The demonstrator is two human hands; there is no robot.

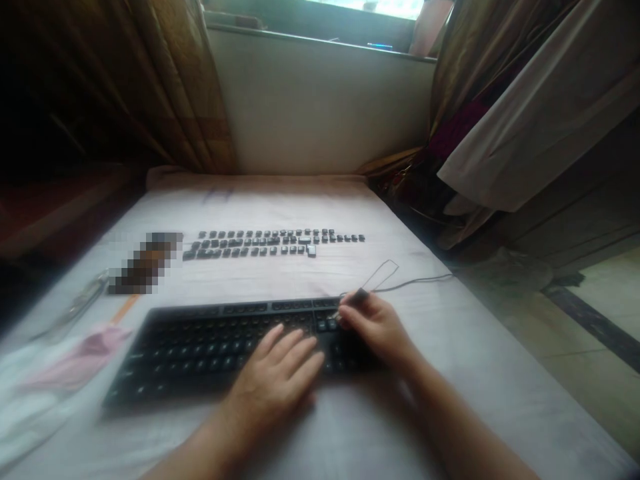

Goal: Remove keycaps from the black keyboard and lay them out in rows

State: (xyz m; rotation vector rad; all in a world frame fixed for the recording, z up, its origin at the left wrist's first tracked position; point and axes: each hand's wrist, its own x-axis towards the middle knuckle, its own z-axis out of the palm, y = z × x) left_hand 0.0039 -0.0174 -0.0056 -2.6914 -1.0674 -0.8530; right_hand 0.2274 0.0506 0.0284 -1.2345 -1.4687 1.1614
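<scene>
A black keyboard point(200, 347) lies on the sheet in front of me. Its lower left rows carry keycaps, while the upper rows look stripped to bare switches. My left hand point(280, 370) rests over the keyboard's middle with fingers stretched out. Over the right part of the keyboard, my right hand point(377, 327) pinches a wire keycap puller point(361, 295) by its dark handle. One thin wire loop sticks out beyond the fingers, and the fingers hide the puller's near end. Loose keycaps point(255, 252) lie in three rows behind the keyboard.
A pixelated dark object point(147, 263) lies at the left, near a pink cloth point(80, 357) and a strip of metallic links point(83, 300). A cable point(420, 280) runs off to the right edge of the bed sheet point(450, 373). Curtains point(170, 80) flank the window wall behind.
</scene>
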